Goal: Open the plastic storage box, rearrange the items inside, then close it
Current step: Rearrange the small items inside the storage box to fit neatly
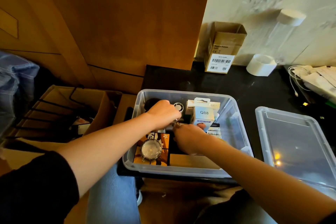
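A: Clear plastic storage box (132, 164) sits open at the table's (245, 92) near edge, clear lid (298, 143) beside it. Near corner: round glass-topped tin (151, 149) on an orange picture box (164, 139).

B: Hands?

A: Right hand (189, 138) curled down among the items, left hand (163, 112) curled over something small mid-box; can't tell what either grips.

B: Risk?

A: Elbowing the upright pale-blue "Q88" fan carton (204, 114) behind them likely topples it. Box overhangs slightly; leaning could tip it.

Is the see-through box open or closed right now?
Open. The plastic storage box has no top on it; its lid lies flat on the dark counter beside it, and both hands reach inside among the items.
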Demonstrator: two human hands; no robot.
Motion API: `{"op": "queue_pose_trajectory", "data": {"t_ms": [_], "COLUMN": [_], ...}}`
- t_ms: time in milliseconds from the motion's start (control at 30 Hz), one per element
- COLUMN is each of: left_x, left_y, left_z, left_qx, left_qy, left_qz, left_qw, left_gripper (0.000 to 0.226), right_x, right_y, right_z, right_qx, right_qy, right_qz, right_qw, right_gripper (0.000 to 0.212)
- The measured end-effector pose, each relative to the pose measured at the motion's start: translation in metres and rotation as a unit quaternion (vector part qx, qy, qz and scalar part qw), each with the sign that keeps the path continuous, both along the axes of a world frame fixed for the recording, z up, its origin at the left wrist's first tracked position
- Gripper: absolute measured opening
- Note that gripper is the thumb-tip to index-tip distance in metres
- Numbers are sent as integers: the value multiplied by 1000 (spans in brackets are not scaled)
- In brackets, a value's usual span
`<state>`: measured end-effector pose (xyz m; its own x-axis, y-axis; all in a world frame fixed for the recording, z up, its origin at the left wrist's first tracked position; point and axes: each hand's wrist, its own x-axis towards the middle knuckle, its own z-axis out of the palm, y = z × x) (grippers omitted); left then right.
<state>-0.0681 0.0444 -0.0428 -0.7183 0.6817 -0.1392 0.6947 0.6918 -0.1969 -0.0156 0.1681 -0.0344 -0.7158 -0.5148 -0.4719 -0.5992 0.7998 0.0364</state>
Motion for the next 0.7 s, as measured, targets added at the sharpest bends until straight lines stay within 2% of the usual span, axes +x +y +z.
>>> {"op": "queue_pose_trajectory", "data": {"t_ms": [167, 333, 433, 500, 600, 700], "left_x": [2, 11, 20, 27, 40, 55], "left_y": [-9, -24, -31, -32, -35, -43], "left_z": [-1, 5, 11, 17, 25, 30], "left_qx": [43, 123, 179, 244, 361, 393], "left_qy": [-11, -14, -11, -31, -109, -134], "left_qz": [18, 7, 17, 62, 146, 177], "left_qw": [999, 992, 984, 967, 915, 892], "left_gripper": [15, 15, 13, 9, 10, 19], "right_x": [0, -7, -6, -7, -11, -14], "right_y": [4, 12, 16, 16, 8, -3], "right_z": [-4, -2, -3, -5, -8, -9], "right_qx": [-14, -23, -50, -63, -47, -28], "right_qy": [-41, -77, -59, -5, 57, 84], "right_qz": [-18, -79, -112, -126, -142, -125], "right_qw": [999, 994, 991, 990, 987, 988], "right_gripper": [33, 35, 33, 28, 22, 24]}}
